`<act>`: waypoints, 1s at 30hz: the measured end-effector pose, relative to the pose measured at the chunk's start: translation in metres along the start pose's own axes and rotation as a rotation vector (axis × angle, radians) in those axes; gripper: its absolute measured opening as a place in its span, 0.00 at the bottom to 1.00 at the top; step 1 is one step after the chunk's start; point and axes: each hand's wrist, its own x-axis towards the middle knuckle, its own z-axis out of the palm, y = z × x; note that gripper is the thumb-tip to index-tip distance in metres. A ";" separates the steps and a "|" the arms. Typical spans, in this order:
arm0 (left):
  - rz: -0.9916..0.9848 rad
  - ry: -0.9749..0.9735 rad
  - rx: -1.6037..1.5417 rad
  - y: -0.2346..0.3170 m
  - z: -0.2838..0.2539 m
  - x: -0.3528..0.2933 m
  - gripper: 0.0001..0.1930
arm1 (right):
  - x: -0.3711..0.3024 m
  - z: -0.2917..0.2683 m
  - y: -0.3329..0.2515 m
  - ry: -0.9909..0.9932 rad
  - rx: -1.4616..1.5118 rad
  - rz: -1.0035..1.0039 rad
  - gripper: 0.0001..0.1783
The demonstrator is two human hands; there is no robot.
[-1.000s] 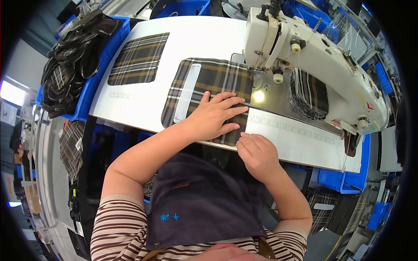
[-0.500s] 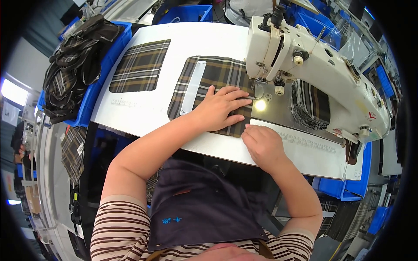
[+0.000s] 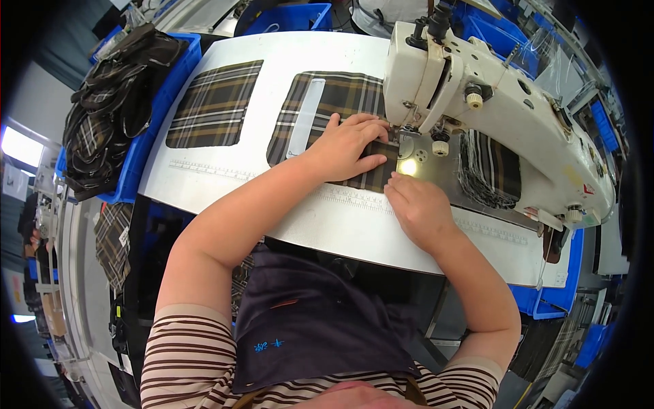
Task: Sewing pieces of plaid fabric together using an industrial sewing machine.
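A dark plaid fabric piece with brown and white lines lies on the white sewing table, its right edge at the needle area of the sewing machine. A pale narrow strip lies along the fabric's left part. My left hand rests spread on the cloth, fingertips close to the presser foot. At the near right corner of the fabric, my right hand pinches the edge between thumb and fingers. The fingers partly hide that corner.
Another plaid piece lies flat at the left. A blue bin heaped with dark plaid pieces stands beyond it. Stacked plaid panels sit under the machine arm. Ruler markings run along the table.
The fabric with its pale strip has moved away from me, toward the far side. Both hands have moved the same way with it, and the left fingers are more bent.
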 end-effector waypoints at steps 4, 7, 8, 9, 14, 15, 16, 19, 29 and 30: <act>-0.017 -0.009 -0.016 -0.009 -0.002 0.011 0.18 | 0.000 0.005 0.003 0.019 -0.016 0.051 0.10; -0.033 -0.007 -0.008 -0.015 -0.002 0.020 0.19 | 0.004 0.007 0.003 0.066 -0.049 0.066 0.11; -0.030 0.001 -0.005 -0.016 -0.003 0.023 0.21 | 0.007 0.005 0.002 0.043 -0.029 0.118 0.11; -0.028 0.009 -0.002 -0.017 -0.004 0.026 0.22 | 0.008 0.003 0.002 0.019 -0.011 0.171 0.12; 0.027 0.028 0.087 -0.032 0.001 0.040 0.25 | 0.011 -0.003 0.005 -0.050 -0.028 0.253 0.22; 0.024 0.013 0.097 -0.034 0.000 0.043 0.23 | 0.011 -0.004 0.005 -0.085 -0.045 0.308 0.25; 0.021 -0.002 0.107 -0.035 -0.001 0.046 0.23 | 0.011 -0.003 0.005 -0.088 -0.047 0.310 0.25; -0.005 0.042 0.112 -0.038 0.000 0.053 0.21 | 0.010 -0.002 0.006 -0.100 -0.097 0.331 0.30; -0.032 0.066 0.174 -0.060 0.005 0.073 0.22 | 0.007 0.001 0.005 -0.064 -0.099 0.321 0.30; -0.035 0.069 0.179 -0.060 0.005 0.073 0.22 | 0.007 0.001 0.006 -0.059 -0.092 0.324 0.30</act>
